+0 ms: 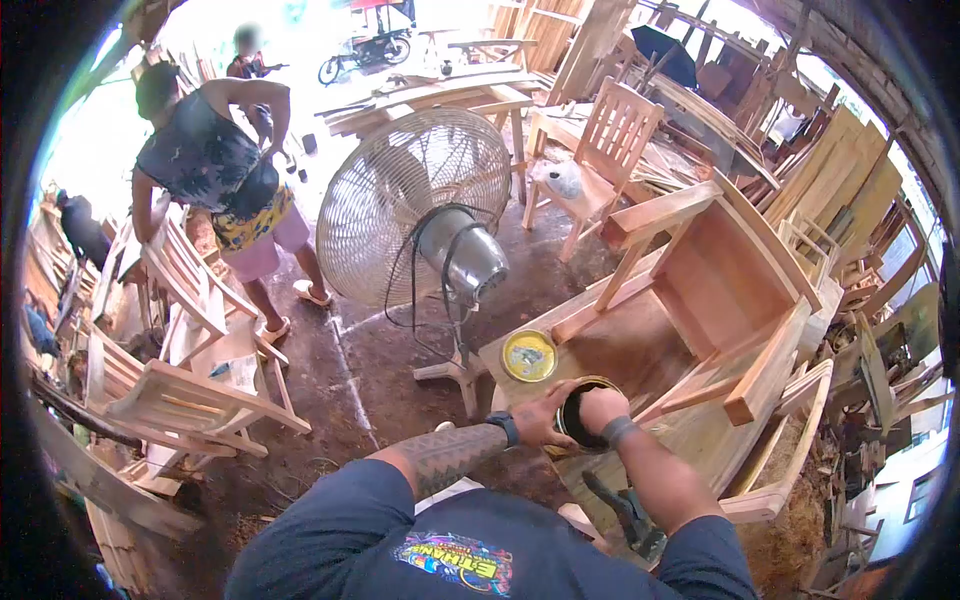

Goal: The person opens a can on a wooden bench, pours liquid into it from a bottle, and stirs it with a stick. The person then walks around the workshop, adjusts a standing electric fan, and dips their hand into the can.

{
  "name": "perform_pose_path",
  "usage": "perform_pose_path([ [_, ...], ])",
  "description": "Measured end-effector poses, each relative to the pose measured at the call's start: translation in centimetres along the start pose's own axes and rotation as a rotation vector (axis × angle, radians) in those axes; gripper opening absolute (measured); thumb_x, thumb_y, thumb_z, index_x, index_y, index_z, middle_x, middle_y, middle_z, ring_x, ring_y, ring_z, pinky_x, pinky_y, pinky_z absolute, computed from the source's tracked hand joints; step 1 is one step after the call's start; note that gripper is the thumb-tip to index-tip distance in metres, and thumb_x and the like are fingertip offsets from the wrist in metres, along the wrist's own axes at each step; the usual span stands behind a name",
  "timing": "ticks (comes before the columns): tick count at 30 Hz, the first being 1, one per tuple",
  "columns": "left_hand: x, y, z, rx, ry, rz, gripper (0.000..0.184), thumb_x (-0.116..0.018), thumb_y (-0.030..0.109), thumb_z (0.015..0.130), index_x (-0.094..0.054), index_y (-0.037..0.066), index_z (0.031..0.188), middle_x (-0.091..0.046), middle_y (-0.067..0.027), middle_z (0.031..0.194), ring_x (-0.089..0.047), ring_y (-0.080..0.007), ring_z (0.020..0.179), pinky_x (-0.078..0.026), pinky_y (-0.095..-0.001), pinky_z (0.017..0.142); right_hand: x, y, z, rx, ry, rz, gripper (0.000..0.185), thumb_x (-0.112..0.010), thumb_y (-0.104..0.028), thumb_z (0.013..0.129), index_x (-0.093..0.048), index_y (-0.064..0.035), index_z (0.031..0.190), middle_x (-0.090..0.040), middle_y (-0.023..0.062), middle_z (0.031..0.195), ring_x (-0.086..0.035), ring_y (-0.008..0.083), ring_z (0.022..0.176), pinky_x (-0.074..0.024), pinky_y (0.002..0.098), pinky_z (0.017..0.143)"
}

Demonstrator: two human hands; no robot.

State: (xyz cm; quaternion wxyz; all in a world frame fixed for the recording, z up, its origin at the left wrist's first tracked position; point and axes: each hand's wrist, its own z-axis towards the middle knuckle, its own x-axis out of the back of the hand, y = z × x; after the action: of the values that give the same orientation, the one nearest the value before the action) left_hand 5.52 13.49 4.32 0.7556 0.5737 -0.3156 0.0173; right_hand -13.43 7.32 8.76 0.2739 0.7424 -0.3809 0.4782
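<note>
My left hand is wrapped around the near-left side of an open round can with a dark inside. Reaching down into the can's mouth is my right hand, its knuckles bent. My right fingertips and whatever they hold are hidden inside the can. Just beyond the can, a round yellow lid with grey smears lies on the wooden bench surface. A dark tool rests below my right forearm; its kind is unclear.
A large wooden armchair frame lies tilted on the bench. A big pedestal fan stands ahead. Wooden chairs are at left beside a standing person. Another chair holds a white bag. Stacked boards line the right.
</note>
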Motion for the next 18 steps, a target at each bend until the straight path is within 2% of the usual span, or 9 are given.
perform_pose_path([
  [5,0.3,1.0,-0.2,-0.064,0.054,-0.039,0.126,-0.090,0.052,0.070,-0.014,0.015,0.163,-0.031,-0.0190,0.159,-0.042,-0.0403,0.143,-0.039,-0.0473,0.118,-1.7,0.3,0.5,0.244,-0.108,-0.025,0.021,-0.066,-0.022,0.084,-0.078,-0.0091,0.096,-0.077,0.0171,0.098,-0.075,0.0322,0.091,-0.0592,0.0457,0.081],
  [10,-0.6,-0.2,-0.2,-0.049,0.054,-0.062,0.125,-0.091,0.049,0.069,-0.014,0.017,0.163,-0.031,-0.0195,0.159,-0.040,-0.0399,0.144,-0.038,-0.0473,0.119,0.5,0.1,-1.1,0.407,-0.224,-0.018,0.018,-0.068,-0.022,0.082,-0.078,-0.0081,0.087,-0.076,0.0186,0.096,-0.074,0.0339,0.089,-0.0587,0.0466,0.082],
  [13,-0.6,-0.8,0.1,-0.047,0.040,-0.077,0.125,-0.091,0.050,0.069,-0.015,0.017,0.163,-0.029,-0.0211,0.159,-0.038,-0.0410,0.145,-0.037,-0.0474,0.120,3.5,0.5,-1.2,0.386,-0.322,-0.086,0.021,-0.065,-0.024,0.087,-0.077,-0.0091,0.096,-0.076,0.0167,0.099,-0.075,0.0320,0.092,-0.0579,0.0457,0.083],
  [16,-0.6,-0.5,-0.1,-0.037,0.035,-0.075,0.126,-0.091,0.052,0.068,-0.015,0.016,0.162,-0.028,-0.0225,0.159,-0.036,-0.0419,0.146,-0.036,-0.0477,0.121,1.3,0.8,-0.4,0.440,-0.066,-0.174,0.019,-0.065,-0.024,0.084,-0.079,-0.0100,0.084,-0.077,0.0157,0.092,-0.075,0.0319,0.085,-0.0590,0.0456,0.079],
  [18,-0.7,-0.8,0.0,-0.062,0.048,-0.083,0.129,-0.090,0.057,0.068,-0.015,0.012,0.163,-0.030,-0.0234,0.159,-0.035,-0.0424,0.147,-0.034,-0.0499,0.121,1.9,0.2,-0.8,0.319,0.050,-0.117,0.021,-0.063,-0.024,0.085,-0.079,-0.0110,0.085,-0.077,0.0142,0.092,-0.075,0.0304,0.085,-0.0591,0.0451,0.078],
])
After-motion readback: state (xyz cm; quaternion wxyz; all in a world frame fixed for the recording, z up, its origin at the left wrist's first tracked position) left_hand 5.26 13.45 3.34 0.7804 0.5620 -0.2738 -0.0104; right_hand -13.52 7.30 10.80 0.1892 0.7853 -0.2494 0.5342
